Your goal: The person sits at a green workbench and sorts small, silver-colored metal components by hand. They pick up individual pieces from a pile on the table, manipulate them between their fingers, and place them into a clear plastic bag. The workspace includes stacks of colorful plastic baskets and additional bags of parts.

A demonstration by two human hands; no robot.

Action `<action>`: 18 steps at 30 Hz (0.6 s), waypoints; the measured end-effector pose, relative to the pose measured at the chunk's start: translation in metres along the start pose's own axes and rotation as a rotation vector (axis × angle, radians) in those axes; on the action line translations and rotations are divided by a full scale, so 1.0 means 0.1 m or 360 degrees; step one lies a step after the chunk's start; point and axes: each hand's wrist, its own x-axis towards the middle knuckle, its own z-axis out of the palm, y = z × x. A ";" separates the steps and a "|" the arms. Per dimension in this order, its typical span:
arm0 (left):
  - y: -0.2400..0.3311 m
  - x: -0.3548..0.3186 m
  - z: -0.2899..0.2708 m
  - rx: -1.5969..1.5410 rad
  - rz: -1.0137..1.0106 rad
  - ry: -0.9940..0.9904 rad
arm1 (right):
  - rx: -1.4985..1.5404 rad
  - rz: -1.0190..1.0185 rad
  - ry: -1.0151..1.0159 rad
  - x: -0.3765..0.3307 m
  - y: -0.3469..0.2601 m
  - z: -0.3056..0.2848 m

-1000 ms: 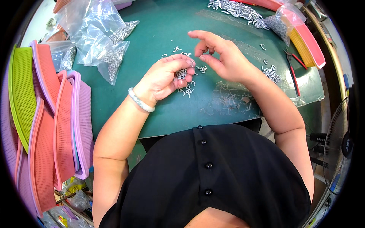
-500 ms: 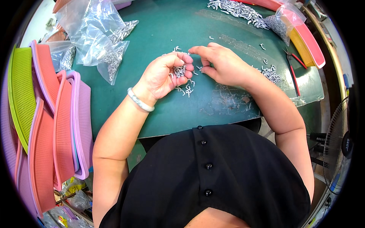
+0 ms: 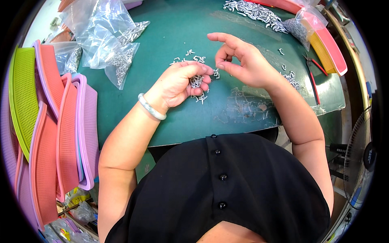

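My left hand (image 3: 178,83) is turned palm up, with its fingers curled around a small heap of silver metal hooks (image 3: 196,81). To its right, apart from it, is my right hand (image 3: 245,62). Its index finger points out to the left, while the thumb and a bent finger come together; whether a piece sits between them is too small to tell. More small bent silver pieces (image 3: 199,98) lie on the green table (image 3: 174,129) around and below the left hand. A few others (image 3: 216,73) are just under the right thumb.
Clear plastic bags of metal parts (image 3: 121,65) lie at the far left. Perforated plastic baskets (image 3: 67,137) are stacked on the left. A pile of larger silver pieces (image 3: 259,16), red-handled pliers (image 3: 313,81), a pink and yellow basket (image 3: 324,48) and a fan (image 3: 358,158) are on the right.
My right hand has drawn back from the left fingertips, slightly up and right, and its index finger has stretched out. My left hand has shifted a little right, still cupping the hooks.
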 end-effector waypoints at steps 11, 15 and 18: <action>-0.01 -0.02 -0.02 -0.0112 -0.0026 -0.0199 | -0.0031 -0.0254 0.0066 0.01 -0.05 0.07; -0.02 0.00 -0.04 -0.0114 -0.0007 -0.0198 | -0.0181 -0.0012 0.0028 0.01 -0.03 0.02; -0.02 0.00 -0.04 -0.0109 -0.0013 -0.0164 | -0.0442 -0.0135 -0.0208 -0.01 0.04 0.04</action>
